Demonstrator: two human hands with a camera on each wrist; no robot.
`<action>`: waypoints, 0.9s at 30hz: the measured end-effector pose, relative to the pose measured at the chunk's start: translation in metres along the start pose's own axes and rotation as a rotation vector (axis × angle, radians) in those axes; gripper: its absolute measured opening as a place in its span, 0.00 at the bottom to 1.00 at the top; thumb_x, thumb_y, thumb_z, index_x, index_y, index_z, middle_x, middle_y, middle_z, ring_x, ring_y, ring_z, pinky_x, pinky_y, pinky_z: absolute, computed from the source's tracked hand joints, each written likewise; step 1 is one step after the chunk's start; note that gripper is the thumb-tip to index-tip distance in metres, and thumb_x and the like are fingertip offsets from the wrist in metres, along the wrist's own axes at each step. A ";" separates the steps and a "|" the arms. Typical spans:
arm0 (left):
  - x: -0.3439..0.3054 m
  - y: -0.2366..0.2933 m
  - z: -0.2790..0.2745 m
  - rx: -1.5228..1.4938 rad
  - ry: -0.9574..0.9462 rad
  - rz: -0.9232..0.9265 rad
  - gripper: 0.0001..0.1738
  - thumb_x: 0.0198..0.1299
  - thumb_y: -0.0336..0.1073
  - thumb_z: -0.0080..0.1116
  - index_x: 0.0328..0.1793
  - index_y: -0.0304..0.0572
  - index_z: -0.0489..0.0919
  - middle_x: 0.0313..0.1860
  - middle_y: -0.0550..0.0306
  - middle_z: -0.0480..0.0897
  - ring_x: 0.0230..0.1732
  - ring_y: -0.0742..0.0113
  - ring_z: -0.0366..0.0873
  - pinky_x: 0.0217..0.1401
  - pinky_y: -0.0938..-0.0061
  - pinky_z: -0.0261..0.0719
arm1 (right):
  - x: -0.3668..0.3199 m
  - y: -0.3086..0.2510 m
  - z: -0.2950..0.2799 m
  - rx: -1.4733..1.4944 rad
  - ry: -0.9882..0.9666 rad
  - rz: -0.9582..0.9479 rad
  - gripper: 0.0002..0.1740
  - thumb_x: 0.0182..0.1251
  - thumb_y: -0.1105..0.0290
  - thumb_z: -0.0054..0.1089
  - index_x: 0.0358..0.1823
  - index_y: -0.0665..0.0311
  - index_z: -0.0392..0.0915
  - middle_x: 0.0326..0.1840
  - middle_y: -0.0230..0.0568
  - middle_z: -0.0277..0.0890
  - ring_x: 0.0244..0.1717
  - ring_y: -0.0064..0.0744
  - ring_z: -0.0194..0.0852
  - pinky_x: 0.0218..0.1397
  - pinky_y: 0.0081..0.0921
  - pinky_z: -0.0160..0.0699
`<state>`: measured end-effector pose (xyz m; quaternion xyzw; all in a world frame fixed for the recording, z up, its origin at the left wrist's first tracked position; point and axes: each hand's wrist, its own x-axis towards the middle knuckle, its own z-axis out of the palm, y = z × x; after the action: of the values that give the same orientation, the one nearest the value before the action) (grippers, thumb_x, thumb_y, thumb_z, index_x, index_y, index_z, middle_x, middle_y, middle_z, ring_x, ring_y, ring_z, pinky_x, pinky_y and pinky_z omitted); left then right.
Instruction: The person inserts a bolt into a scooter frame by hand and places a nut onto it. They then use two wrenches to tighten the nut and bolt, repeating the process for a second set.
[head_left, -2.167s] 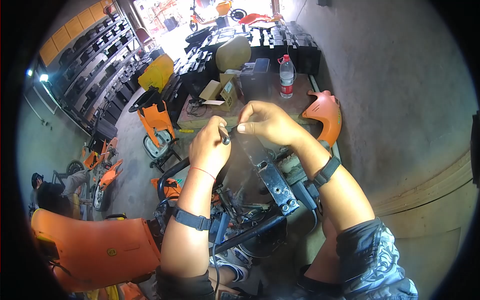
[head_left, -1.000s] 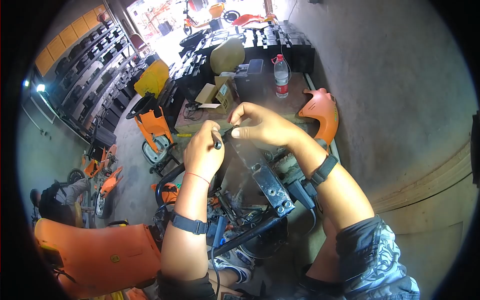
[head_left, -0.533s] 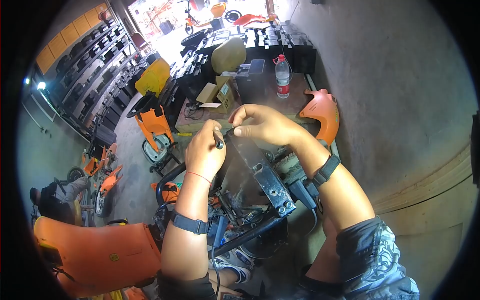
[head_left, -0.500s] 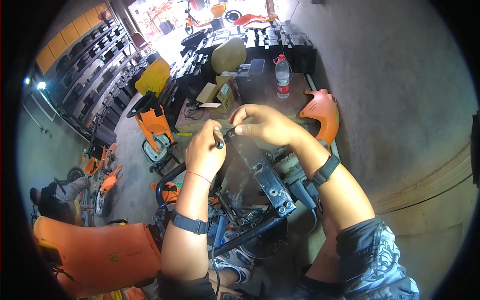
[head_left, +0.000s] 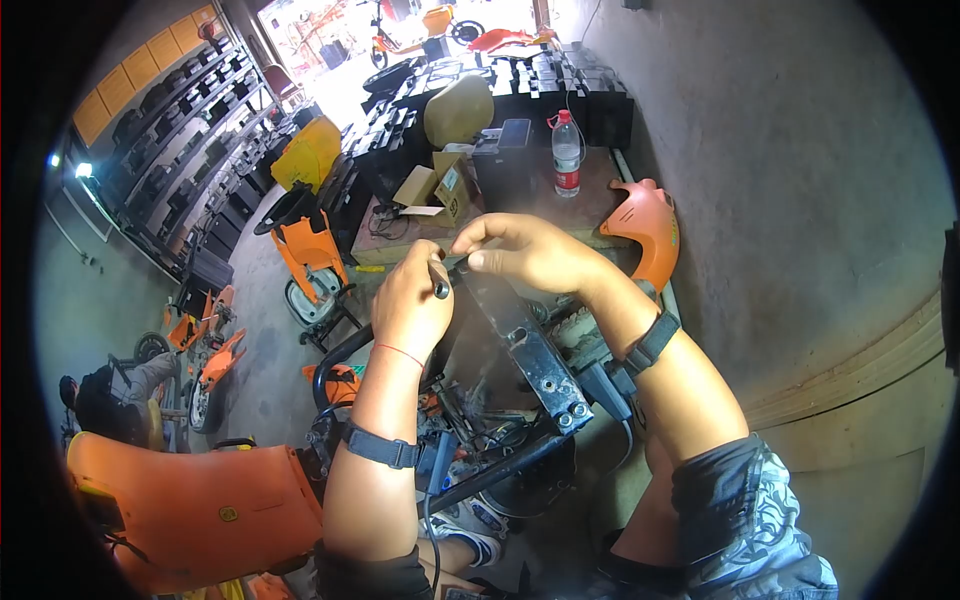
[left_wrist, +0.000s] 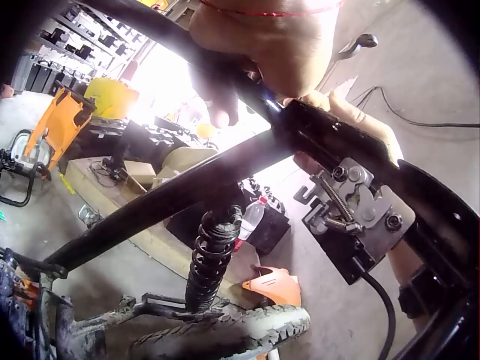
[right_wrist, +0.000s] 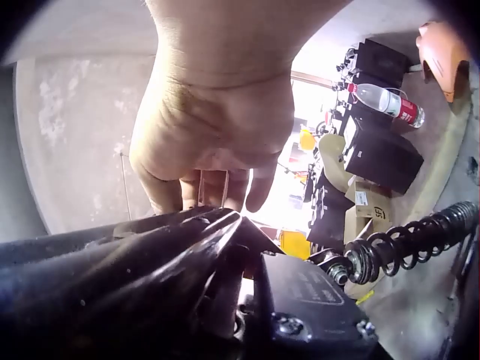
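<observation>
In the head view, my left hand is curled round a dark rod-like tool near the upper end of a black metal frame. The left wrist view shows the left hand over the junction of two black tubes, the tool's bent metal end sticking out beyond it. My right hand bends its fingers and thumb round the frame's upper end; whether a small part sits between the tips is hidden. A metal latch with a spring is fixed to the frame.
A shock absorber and tyre lie below the frame. Beyond are a low platform with a bottle and cardboard box, and an orange shell. An orange panel stands at left; a person is farther back.
The right index finger has shifted slightly left and down over the frame's end. The left hand keeps its grip on the tool, almost unmoved over the last half second.
</observation>
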<state>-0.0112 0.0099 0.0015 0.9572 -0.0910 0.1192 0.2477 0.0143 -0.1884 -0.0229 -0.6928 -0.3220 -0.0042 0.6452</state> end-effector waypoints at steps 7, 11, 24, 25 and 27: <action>0.000 -0.001 0.000 -0.012 -0.006 0.002 0.14 0.73 0.40 0.46 0.55 0.46 0.80 0.47 0.40 0.88 0.54 0.37 0.84 0.56 0.47 0.79 | 0.001 -0.001 -0.002 -0.058 0.016 0.070 0.08 0.70 0.71 0.70 0.47 0.66 0.84 0.46 0.35 0.85 0.51 0.24 0.80 0.60 0.28 0.78; 0.000 0.001 -0.001 -0.008 -0.011 -0.012 0.14 0.73 0.40 0.46 0.55 0.47 0.80 0.48 0.40 0.88 0.54 0.37 0.84 0.56 0.48 0.79 | 0.000 -0.008 0.000 -0.022 0.039 0.075 0.09 0.69 0.71 0.72 0.46 0.66 0.84 0.44 0.35 0.85 0.49 0.24 0.80 0.59 0.28 0.78; -0.001 0.002 -0.002 -0.006 -0.007 -0.015 0.14 0.73 0.40 0.46 0.55 0.47 0.80 0.48 0.40 0.88 0.54 0.37 0.84 0.56 0.47 0.79 | -0.002 -0.004 -0.001 0.036 0.048 0.100 0.10 0.71 0.70 0.70 0.49 0.66 0.84 0.49 0.35 0.84 0.51 0.24 0.80 0.60 0.28 0.78; -0.001 0.002 -0.002 -0.009 -0.007 -0.011 0.14 0.73 0.40 0.46 0.55 0.47 0.80 0.48 0.40 0.88 0.54 0.37 0.84 0.55 0.47 0.79 | -0.003 -0.001 -0.002 -0.040 0.033 0.075 0.10 0.72 0.70 0.69 0.50 0.66 0.84 0.49 0.35 0.84 0.52 0.24 0.80 0.61 0.28 0.78; -0.001 0.002 -0.002 -0.013 -0.007 -0.006 0.14 0.73 0.40 0.46 0.55 0.47 0.80 0.48 0.40 0.88 0.54 0.37 0.84 0.55 0.47 0.79 | -0.002 0.001 -0.006 -0.116 0.017 0.050 0.10 0.72 0.70 0.68 0.51 0.65 0.84 0.50 0.36 0.84 0.52 0.24 0.79 0.61 0.28 0.78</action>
<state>-0.0132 0.0095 0.0036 0.9562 -0.0895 0.1147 0.2539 0.0151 -0.1944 -0.0236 -0.7369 -0.2982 -0.0128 0.6065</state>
